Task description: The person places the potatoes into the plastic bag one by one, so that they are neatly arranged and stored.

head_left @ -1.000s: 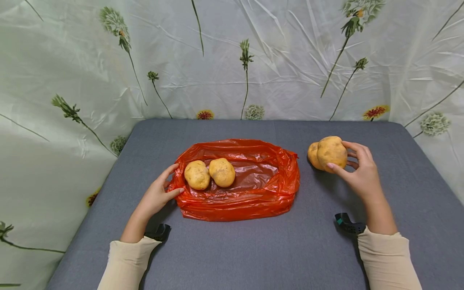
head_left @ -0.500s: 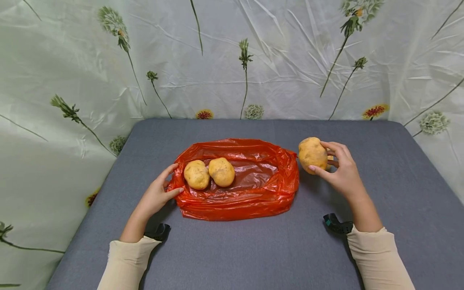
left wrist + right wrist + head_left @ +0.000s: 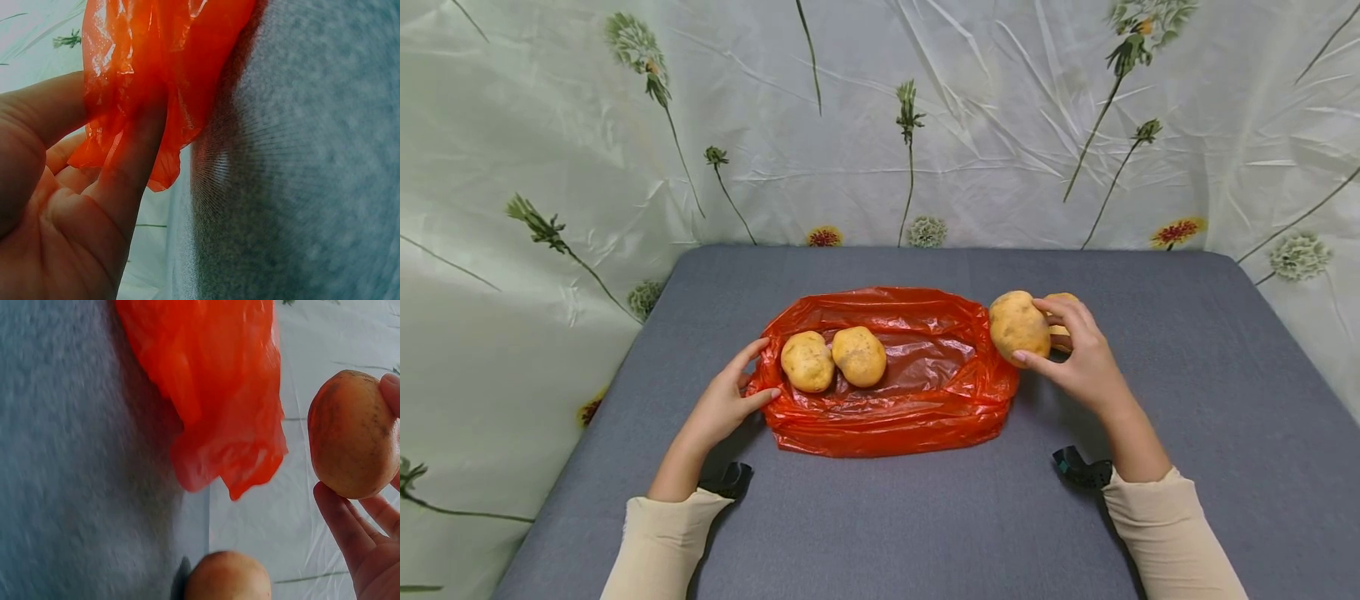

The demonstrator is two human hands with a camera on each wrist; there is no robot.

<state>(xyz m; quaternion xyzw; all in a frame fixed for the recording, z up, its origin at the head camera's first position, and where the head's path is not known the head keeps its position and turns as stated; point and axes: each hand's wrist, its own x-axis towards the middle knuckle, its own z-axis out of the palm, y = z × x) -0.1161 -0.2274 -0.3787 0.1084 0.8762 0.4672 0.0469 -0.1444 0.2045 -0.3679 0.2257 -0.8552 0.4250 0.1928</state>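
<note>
A red plastic bag [image 3: 887,433] lies with its mouth spread wide on the table. Two yellow-brown potatoes [image 3: 859,357] sit side by side in its left half. My left hand [image 3: 726,400] holds the bag's left edge between thumb and fingers; in the left wrist view the red film [image 3: 187,75] covers part of the fingers. Raised at the bag's right rim is another potato [image 3: 1018,325], gripped by my right hand [image 3: 1082,358] between thumb and fingertips. In the right wrist view this held potato [image 3: 353,434] is apart from the bag's hanging edge [image 3: 231,462].
One more potato [image 3: 1063,298] rests on the table right of the bag, partly hidden behind my right hand. The grey-covered table [image 3: 925,533] meets a flower-print curtain [image 3: 850,125] at its back edge. Black straps [image 3: 1081,468] are on both wrists.
My right hand has carried its potato leftward, from over the table potato to the bag's right rim. My left hand and the bag have stayed in place.
</note>
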